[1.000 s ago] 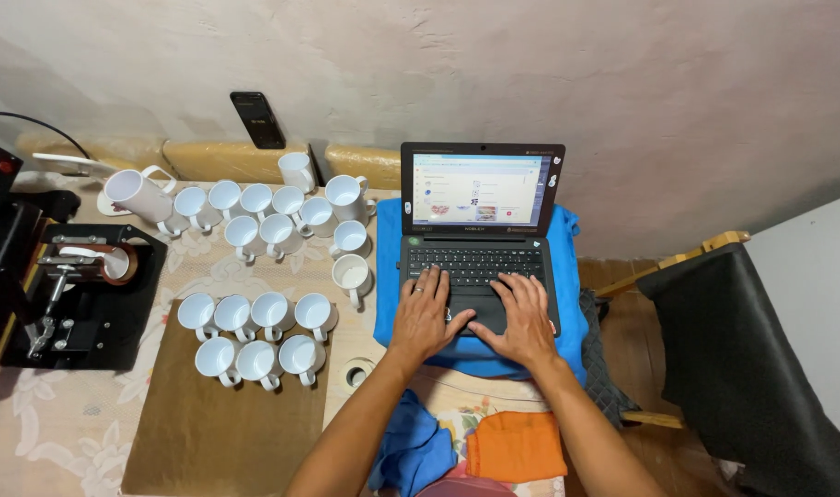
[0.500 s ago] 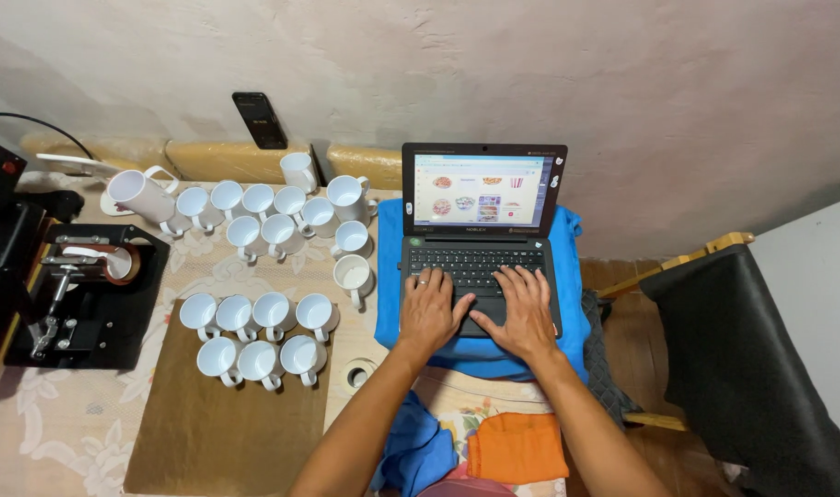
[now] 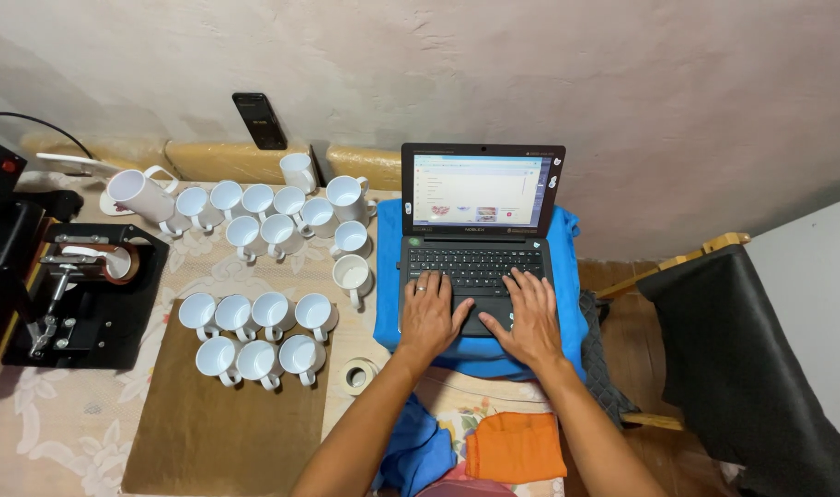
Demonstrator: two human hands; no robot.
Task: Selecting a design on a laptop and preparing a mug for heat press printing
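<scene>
Patterned desk [image 3: 34, 433]: both hands flat, fingers spread on black laptop [image 3: 475, 267] keys — left hand [image 3: 431, 317], right hand [image 3: 533, 320]. White ceramic mugs [image 3: 259, 336] empty; screen content unreadable.

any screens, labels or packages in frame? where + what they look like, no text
Open black laptop's screen: upright against the wall on a blue cloth, lit white with small coloured thumbnails; both hands on its keyboard.
Small dark rectangular phone: on the wall, upper left, screen dark.
No packages or signs visible.

White mugs [image 3: 271, 316] stand on a brown mat [image 3: 227, 428] at lower left. The black laptop [image 3: 476, 253] sits on blue cloth [image 3: 567, 322]; an orange cloth [image 3: 517, 446] lies at the bottom, and the worktop [image 3: 61, 433] wears a cream floral pattern.
</scene>
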